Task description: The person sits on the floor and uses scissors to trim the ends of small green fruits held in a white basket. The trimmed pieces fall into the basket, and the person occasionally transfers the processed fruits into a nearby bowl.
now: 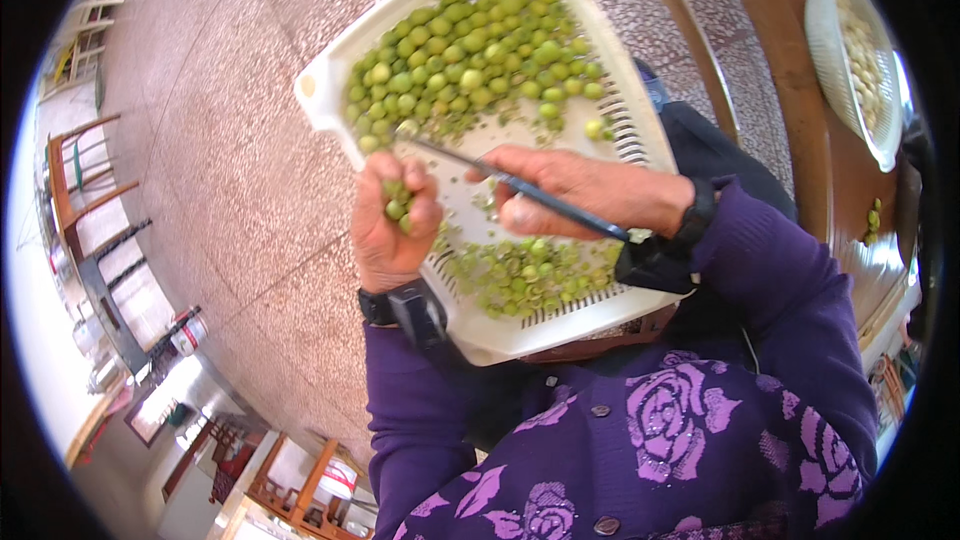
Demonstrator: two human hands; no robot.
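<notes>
My left hand (394, 221) is curled around several green lotus seeds (396, 206) beside the left edge of a white plastic tray (341, 75). In my right hand (592, 184), over the tray, is a slim tool with a dark handle (566, 211) and a thin metal shaft (446, 153). Its tip reaches just above my left fingers, by a pale seed (407, 127); whether they touch I cannot tell. A mass of whole green lotus seeds (457, 41) fills the tray's far part. Split green hulls (525, 277) lie at the near end.
A white plastic basket (821, 37) of pale peeled seeds (862, 67) stands on a brown wooden table (810, 180) at right. A few green pieces (872, 221) lie on that table. Wooden chairs (71, 195) stand at left on the speckled floor (217, 127). The tray rests over my lap.
</notes>
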